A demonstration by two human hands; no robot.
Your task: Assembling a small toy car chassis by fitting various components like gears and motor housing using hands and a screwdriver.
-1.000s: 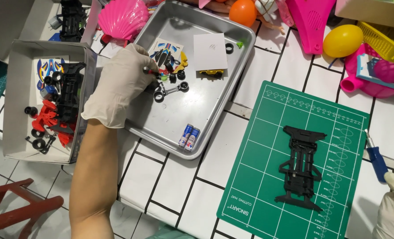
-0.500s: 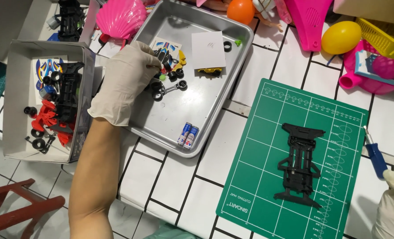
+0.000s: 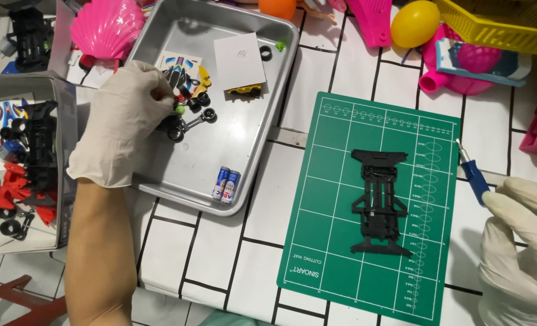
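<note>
Gloved hands over a metal tray and cutting mat

The left hand [image 3: 123, 124] pinches a small green piece [image 3: 176, 109] at its fingertips inside the tray [image 3: 220, 127], black wheels just beyond. The right hand [image 3: 519, 247] grips a blue-handled screwdriver [image 3: 472, 173] beside the ribbed black chassis [image 3: 378, 202].

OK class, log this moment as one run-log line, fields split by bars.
left hand: picking among small parts in metal tray | right hand: holding blue screwdriver | black frame: flat on green mat

Both hands, the left hand [image 3: 123, 121] and the right hand [image 3: 519, 253], are wearing thin, matt rubbery gloves. The metal tray [image 3: 262, 139] is showing a dull brushed sheen. The green cutting mat [image 3: 341, 253] is looking matt, the black plastic chassis [image 3: 378, 202] faintly glossy, and the tiled worktop [image 3: 220, 253] smooth.
</note>
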